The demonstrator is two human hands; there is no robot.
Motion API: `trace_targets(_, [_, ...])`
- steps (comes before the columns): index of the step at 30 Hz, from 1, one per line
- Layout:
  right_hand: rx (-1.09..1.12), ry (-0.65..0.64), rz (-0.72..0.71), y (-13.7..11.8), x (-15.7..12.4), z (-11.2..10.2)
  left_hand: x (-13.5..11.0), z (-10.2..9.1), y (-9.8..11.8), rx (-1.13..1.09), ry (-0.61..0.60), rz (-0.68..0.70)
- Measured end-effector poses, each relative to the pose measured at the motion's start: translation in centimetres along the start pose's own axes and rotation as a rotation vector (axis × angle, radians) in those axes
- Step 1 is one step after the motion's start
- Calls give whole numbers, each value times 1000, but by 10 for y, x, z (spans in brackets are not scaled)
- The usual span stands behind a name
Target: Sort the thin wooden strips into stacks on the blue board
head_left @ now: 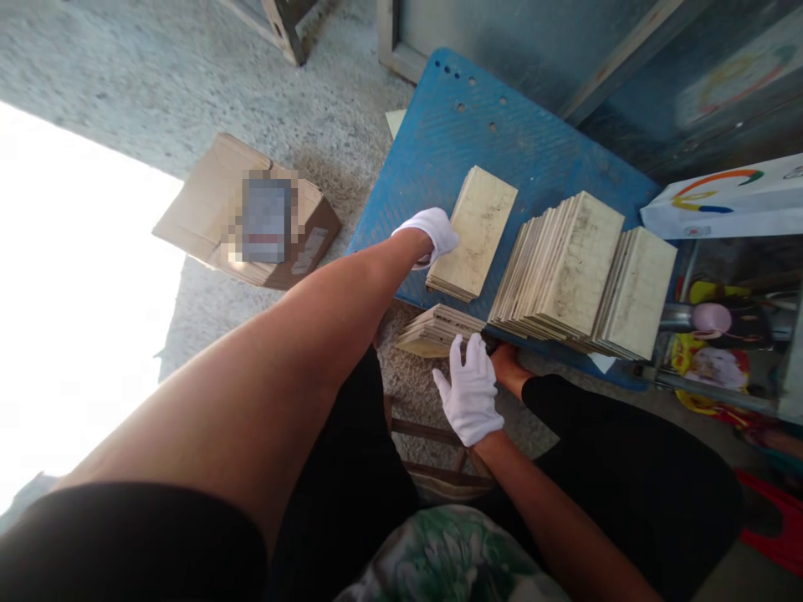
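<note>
My left hand [427, 238], in a white cotton glove, presses against the left edge of a stack of thin pale rectangular slabs [480, 230], which lies on a blue plastic pallet [452, 134]. Its fingers are hidden. Two larger stacks of the same slabs [570, 267] [636, 293] lean in rows to the right. My right hand [467, 389], also gloved, has its fingers spread and touches the near edge of a low pile of slabs [439, 330] resting below the pallet's edge.
A cardboard box [301, 242] with a blurred label lies on the concrete floor [188, 67] left of the pallet. A white printed bag [721, 201] and cluttered household items [708, 334] sit to the right. Below my hands stands a low wooden stool [439, 456].
</note>
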State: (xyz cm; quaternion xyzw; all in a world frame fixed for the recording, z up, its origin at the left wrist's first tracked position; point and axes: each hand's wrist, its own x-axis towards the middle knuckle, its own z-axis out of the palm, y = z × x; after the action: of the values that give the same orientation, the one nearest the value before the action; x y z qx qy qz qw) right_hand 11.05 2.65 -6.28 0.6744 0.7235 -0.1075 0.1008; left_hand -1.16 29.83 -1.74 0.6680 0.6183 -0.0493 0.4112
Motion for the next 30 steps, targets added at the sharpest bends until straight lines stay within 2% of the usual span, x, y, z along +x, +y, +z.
trace_targets(3, [-50,-30,-17,1,3,5,-2,0,0,125,-11,1])
trace_targets(11, [-46,-72,-19,1,3,7,10,6,-4,204,-30,1])
trace_targets(17, [25,-21,-63,1,-4,4,9,3,-1,248,-69,4])
trace_targets(22, [218,33,-175,3,-16,17,7,-2,-1,256,-91,4])
trace_targets(26, [454,36,-96,10,-14,34,8,-2,-3,245,-68,1])
trace_targets(30, [510,3,-40,16,-9,44,10,-2,-5,235,-46,2])
